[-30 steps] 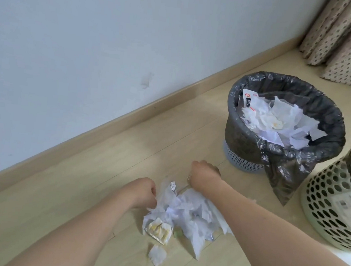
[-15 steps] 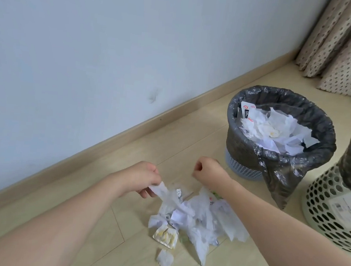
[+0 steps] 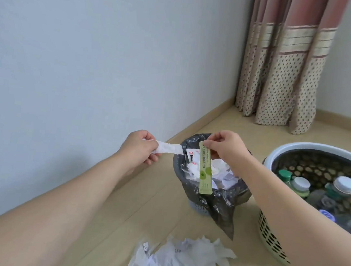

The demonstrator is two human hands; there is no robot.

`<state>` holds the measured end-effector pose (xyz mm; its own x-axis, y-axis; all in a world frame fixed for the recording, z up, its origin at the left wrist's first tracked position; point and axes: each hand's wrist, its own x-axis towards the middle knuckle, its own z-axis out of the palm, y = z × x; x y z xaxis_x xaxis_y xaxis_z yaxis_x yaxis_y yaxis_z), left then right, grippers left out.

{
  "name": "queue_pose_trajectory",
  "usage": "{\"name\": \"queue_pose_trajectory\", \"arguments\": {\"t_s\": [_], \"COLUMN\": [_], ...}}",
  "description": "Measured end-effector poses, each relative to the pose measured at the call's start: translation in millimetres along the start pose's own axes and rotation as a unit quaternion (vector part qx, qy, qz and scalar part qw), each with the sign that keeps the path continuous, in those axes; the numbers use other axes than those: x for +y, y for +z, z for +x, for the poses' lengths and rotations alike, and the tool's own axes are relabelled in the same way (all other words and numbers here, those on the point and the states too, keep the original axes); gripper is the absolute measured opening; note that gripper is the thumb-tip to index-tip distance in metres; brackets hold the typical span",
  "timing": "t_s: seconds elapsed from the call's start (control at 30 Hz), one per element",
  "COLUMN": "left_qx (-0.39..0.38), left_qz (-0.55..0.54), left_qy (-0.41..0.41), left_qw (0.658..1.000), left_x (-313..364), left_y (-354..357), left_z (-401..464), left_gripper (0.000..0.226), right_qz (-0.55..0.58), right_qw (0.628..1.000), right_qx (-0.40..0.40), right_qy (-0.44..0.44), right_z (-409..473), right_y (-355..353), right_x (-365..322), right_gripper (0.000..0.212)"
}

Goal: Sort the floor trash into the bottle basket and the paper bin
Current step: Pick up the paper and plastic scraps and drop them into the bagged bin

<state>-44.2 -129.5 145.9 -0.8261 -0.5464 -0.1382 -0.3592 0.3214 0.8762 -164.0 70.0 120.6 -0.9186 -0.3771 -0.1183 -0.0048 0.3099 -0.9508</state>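
Head view shows two bare hands held up over the paper bin (image 3: 188, 189). The left hand (image 3: 141, 149) grips a twisted bit of white paper (image 3: 169, 148), which sticks out toward the bin's edge. The right hand (image 3: 225, 146) pinches the top of a long green packet (image 3: 205, 167), and the packet hangs straight down over the bin's mouth. The two hands are apart, each one holding its own piece.

Below them, the paper bin has a dark bag (image 3: 223, 209) in it and is already piled with white scraps. Just beside it, on the right, stands the bottle basket (image 3: 271, 243), with many capped bottles (image 3: 299, 184) inside. No loose bottles show on the floor (image 3: 120, 223).

Close to the person, a heap of crumpled white paper (image 3: 182, 258) lies on the floor. So I think the bottle part looks done, and the paper part is about half done. These two pieces need dropping in, then the heap needs picking up too.
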Motion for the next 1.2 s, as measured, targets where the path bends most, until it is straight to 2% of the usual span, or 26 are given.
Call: {"name": "queue_pose_trajectory", "arguments": {"t_s": [0.1,0.17,0.27,0.33,0.4,0.47,0.5,0.53,0.6,0.67,0.77,0.83,0.9,0.97,1.03,1.1,1.2], "left_qx": [0.009,0.018,0.048,0.041,-0.017,-0.105,-0.139,-0.157,-0.152,-0.130,-0.085,-0.044,-0.004,0.007,-0.025,-0.090,-0.167], "left_qz": [0.010,0.061,0.191,0.271,0.407,0.556,0.596,0.610,0.597,0.577,0.527,0.486,0.461,0.444,0.402,0.356,0.328], "left_qy": [0.030,0.062,0.136,0.176,0.195,0.195,0.187,0.176,0.166,0.167,0.175,0.186,0.177,0.138,0.070,-0.016,-0.112], "left_qw": [0.999,0.996,0.971,0.945,0.892,0.801,0.769,0.756,0.770,0.789,0.827,0.853,0.870,0.885,0.913,0.930,0.923], "left_x": [24,32,25,12,-2,-15,-21,-24,-27,-26,-26,-27,-37,-62,-97,-138,-202], "left_y": [33,58,93,114,133,148,154,157,159,154,136,119,95,66,37,14,-8], "left_z": [11,19,28,33,36,38,40,40,42,44,40,34,25,15,0,-22,-55], "left_gripper": [0.007,0.007,0.007,0.007,0.011,0.023,0.028,0.031,0.035,0.035,0.035,0.034,0.031,0.031,0.030,0.027,0.026], "right_qz": [0.022,-0.016,-0.121,-0.200,-0.307,-0.414,-0.458,-0.498,-0.552,-0.564,-0.524,-0.488,-0.465,-0.443,-0.420,-0.393,-0.407], "right_qw": [0.995,0.989,0.980,0.971,0.950,0.910,0.889,0.867,0.833,0.824,0.849,0.868,0.865,0.851,0.834,0.824,0.802], "right_qx": [0.098,0.144,0.157,0.126,0.062,0.011,-0.007,-0.019,-0.035,-0.039,-0.007,0.040,0.086,0.087,0.048,-0.014,-0.170], "right_qy": [0.020,0.032,0.034,0.021,0.011,-0.007,-0.014,-0.019,-0.030,-0.043,-0.060,-0.087,-0.165,-0.267,-0.354,-0.407,-0.403], "right_z": [17,29,41,47,49,47,46,44,39,34,28,25,16,3,-16,-34,-63], "right_y": [-28,-33,-27,-22,-18,-16,-15,-15,-16,-18,-21,-20,-11,9,36,66,117], "right_x": [16,35,59,71,79,86,89,91,92,87,79,79,81,79,76,78,97], "right_gripper": [0.008,0.005,0.008,0.013,0.011,0.011,0.018,0.024,0.028,0.022,0.014,0.025,0.034,0.033,0.026,0.024,0.029]}}
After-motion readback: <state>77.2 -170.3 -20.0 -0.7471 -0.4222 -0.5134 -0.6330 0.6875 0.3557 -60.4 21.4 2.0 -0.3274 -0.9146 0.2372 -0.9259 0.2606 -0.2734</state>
